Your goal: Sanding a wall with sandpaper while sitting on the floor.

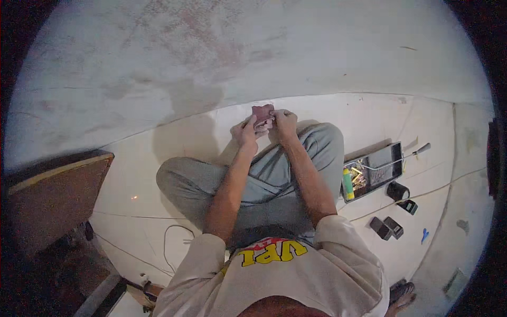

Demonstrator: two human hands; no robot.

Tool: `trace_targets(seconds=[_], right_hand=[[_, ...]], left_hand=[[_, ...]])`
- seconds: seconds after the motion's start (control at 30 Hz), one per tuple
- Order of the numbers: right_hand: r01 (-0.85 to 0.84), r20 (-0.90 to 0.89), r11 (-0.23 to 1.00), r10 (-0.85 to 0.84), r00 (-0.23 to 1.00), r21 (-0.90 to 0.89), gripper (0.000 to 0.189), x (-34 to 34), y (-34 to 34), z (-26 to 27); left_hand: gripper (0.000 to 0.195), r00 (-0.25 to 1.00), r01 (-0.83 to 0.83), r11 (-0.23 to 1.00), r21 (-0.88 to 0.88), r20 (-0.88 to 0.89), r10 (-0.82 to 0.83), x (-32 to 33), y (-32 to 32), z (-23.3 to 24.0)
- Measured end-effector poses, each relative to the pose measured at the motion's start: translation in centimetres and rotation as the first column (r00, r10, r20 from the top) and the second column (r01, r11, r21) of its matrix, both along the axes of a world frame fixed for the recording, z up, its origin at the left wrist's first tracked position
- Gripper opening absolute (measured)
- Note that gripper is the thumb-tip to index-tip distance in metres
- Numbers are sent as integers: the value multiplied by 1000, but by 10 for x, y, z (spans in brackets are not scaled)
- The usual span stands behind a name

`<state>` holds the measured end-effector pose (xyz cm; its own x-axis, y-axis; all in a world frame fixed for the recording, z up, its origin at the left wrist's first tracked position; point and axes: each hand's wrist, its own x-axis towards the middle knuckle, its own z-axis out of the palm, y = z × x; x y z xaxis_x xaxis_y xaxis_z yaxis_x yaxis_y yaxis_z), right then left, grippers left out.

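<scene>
Both hands hold a small reddish-brown sheet [263, 112], which looks like sandpaper, above my crossed legs and close to the foot of the wall. My left hand [246, 131] grips its left and lower side, with the fingers partly behind it. At the upper right edge, my right hand [286, 120] pinches the sheet between thumb and fingers. The sheet's top edge is uneven, and a paler curled part shows at its bottom. I cannot tell whether that part is its back or fingers.
Right of my knee lies a black paint tray [390, 177] with brass-coloured pieces [357, 176], a green-and-yellow tube [348, 184] and a roller frame [396, 160] across it. Black boxes [386, 228], a small blue item [425, 235] and cords lie nearby. A wooden panel [59, 198] stands left.
</scene>
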<state>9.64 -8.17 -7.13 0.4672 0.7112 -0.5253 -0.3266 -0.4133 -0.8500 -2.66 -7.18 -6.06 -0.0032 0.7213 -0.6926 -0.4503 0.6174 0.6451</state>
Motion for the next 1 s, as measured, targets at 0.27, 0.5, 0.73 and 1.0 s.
trace_targets(seconds=[0.27,0.5,0.73,1.0], right_hand=[[-9,35,999,10,999,-43,9,6,7,-18],[-44,246,997,27,969,64,9,-5,2,-24],[-56,321,973,-20,947,225,16,3,-7,-23],[-32,634,995,-39,772,100,20,-11,-10,48]], left_hand=[[24,997,40,999,12,-66,-39,10,6,-10],[26,967,13,994,106,-254,15,12,-1,4],[36,971,93,986,139,-232,-59,14,-5,5],[29,973,186,982,-2,-138,-185,10,-3,-7]])
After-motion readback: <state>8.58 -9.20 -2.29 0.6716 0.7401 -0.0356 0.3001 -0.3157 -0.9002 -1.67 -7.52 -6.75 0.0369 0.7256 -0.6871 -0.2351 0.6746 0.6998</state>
